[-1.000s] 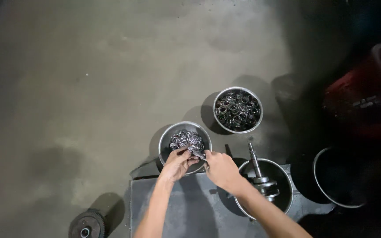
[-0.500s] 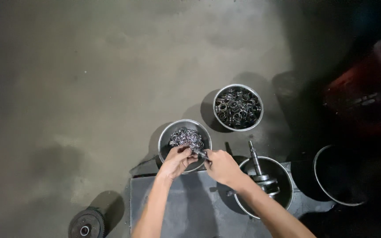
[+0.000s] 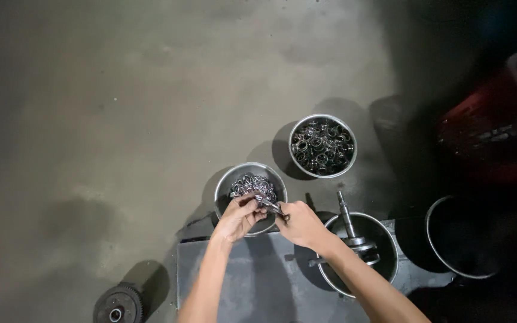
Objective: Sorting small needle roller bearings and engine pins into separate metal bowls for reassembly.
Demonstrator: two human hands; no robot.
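Over the grey concrete floor [image 3: 121, 119] I worked at a dark metal slab [image 3: 252, 281] that served as my desk, with three steel bowls set around its far edge. The largest bowl [image 3: 390, 239], on my right and under my right forearm, held a heavy crankshaft [image 3: 354, 239] whose stub shaft stood tilted up toward the far side. Farther off, well apart from my hands, a second bowl [image 3: 322, 145] was full of small ring-shaped metal parts. The nearest bowl [image 3: 225, 185], straight ahead of me, carried a heap of similar shiny parts [image 3: 252, 184].

Both hands met over the near rim of that bowl. My left hand [image 3: 239, 216] was curled almost closed, its fingertips pinching one end of a small metal piece [image 3: 268, 205]. My right hand [image 3: 299, 224] was curled likewise and gripped the other end from the right. The piece lay between the two hands, its long axis running from upper left to lower right, and its far tip touched or nearly touched the heap; I could not tell which. The left hand was the nearer to the heap, which lay just beyond its fingertips, away from me.

A dark toothed gear [image 3: 118, 305] rested on the floor to my lower left, well clear of the work. A red crate [image 3: 498, 119] and another empty pan [image 3: 435, 239] sat in shadow on the right.
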